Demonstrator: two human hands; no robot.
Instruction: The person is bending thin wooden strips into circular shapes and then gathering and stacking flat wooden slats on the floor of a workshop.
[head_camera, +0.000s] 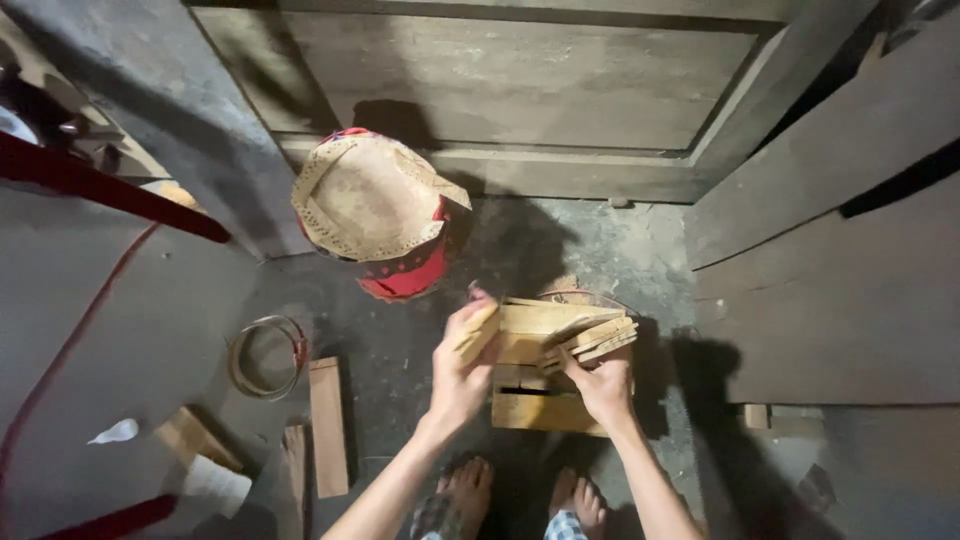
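We stood barefoot on a dark concrete floor (400, 350), looking straight down at our hands and a small stack of wooden pieces. Our left hand (462, 372) was closed around a short wooden slat (478, 332), thumb and fingers wrapped about its lower end so that the piece rose at a tilt toward the upper right. Our right hand (604, 388) gripped a bundle of thin slats (590, 340) from below, fingers curled shut on their near ends, the bundle fanning up and to the right. Between the two hands, and just behind them, lay a flat wooden board (535, 318), and under that a low wooden block (540, 410) rested on the floor; we could not tell whether the held slats touched the board.

Beyond the stack stood a round red container (410, 272) with a torn tan covering across its top (it leaned slightly to the right). To the left lay a coil of wire (262, 358), and just beside it a loose wooden plank (328, 425) lying lengthwise on the floor. A paneled wooden door (520, 90) closed off the far side, and broad wooden boards (830, 250) leaned along the right.
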